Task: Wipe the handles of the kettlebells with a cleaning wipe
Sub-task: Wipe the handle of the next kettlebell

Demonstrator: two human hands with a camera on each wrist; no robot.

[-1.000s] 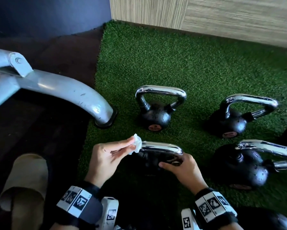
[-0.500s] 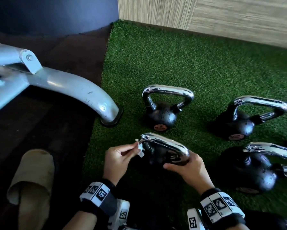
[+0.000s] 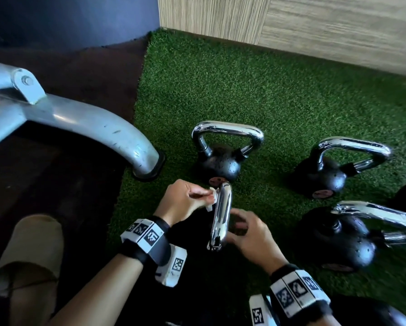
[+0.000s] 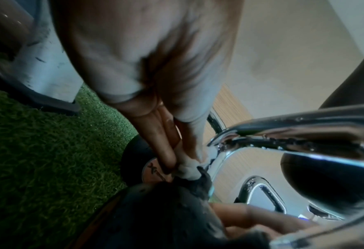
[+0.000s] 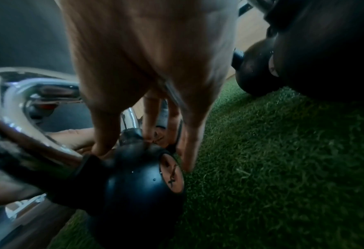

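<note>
Evidently, low in the frame's centre, the left hand (image 3: pixel 182 203) pinched the cleaning wipe (image 3: pixel 211 200) against the chrome handle (image 3: pixel 222 215) while the right hand (image 3: pixel 251 234), fingers curled around the kettlebell (image 5: pixel 142 182), steadied it on the turf (image 3: pixel 256 90) for wiping.

We see green fake grass (image 3: pixel 279 90) on the floor, running up to a wooden wall. Four black kettlebells stand on it. One (image 3: pixel 223 161) is at the back, another (image 3: pixel 324 175) sits to its right, a big one (image 3: pixel 343 241) is nearer on the right, and one (image 5: pixel 142 182) stands close to us. Left of the grass is a dark floor (image 3: pixel 56 184). A grey metal leg (image 3: pixel 117 142) has its foot right at the grass edge. A tan slipper (image 3: pixel 30 255) lies on the dark floor.
</note>
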